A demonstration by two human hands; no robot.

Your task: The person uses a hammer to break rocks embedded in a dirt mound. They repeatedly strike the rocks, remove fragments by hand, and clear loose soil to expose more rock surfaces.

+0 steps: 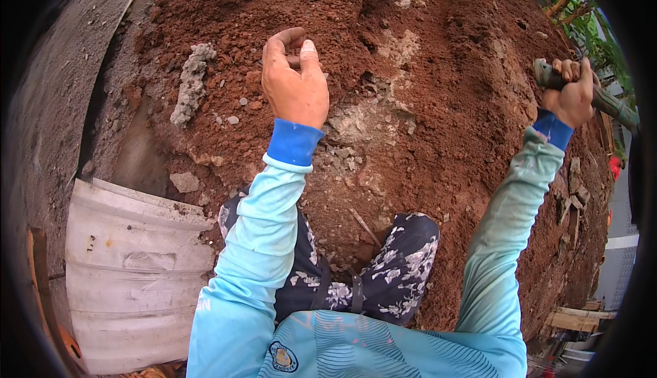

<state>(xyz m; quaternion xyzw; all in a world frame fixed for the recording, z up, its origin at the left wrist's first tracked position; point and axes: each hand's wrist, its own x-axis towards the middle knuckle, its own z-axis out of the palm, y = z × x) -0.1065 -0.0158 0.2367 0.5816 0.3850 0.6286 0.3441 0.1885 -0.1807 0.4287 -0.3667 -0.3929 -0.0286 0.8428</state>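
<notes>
My left hand (294, 80) hovers over the loose red-brown soil (342, 29) in the middle. Its fingers are loosely curled, the thumb stands apart from them, and nothing shows in the grip. Out at the far right, raised and stretched away from my body, my right hand (573, 96) wraps round a grey-green tool handle (614, 106). The rounded butt of that handle sticks out left of my fingers. Its other end runs toward the dark right rim, where the tool's head cannot be made out.
A curved, ribbed white sheet (137, 275) lies at the lower left. Near my left hand sits a rough grey lump (193, 84), with small stones around it. A grey concrete strip (58, 84) borders the soil on the left. Green plants (582, 19) grow at the upper right.
</notes>
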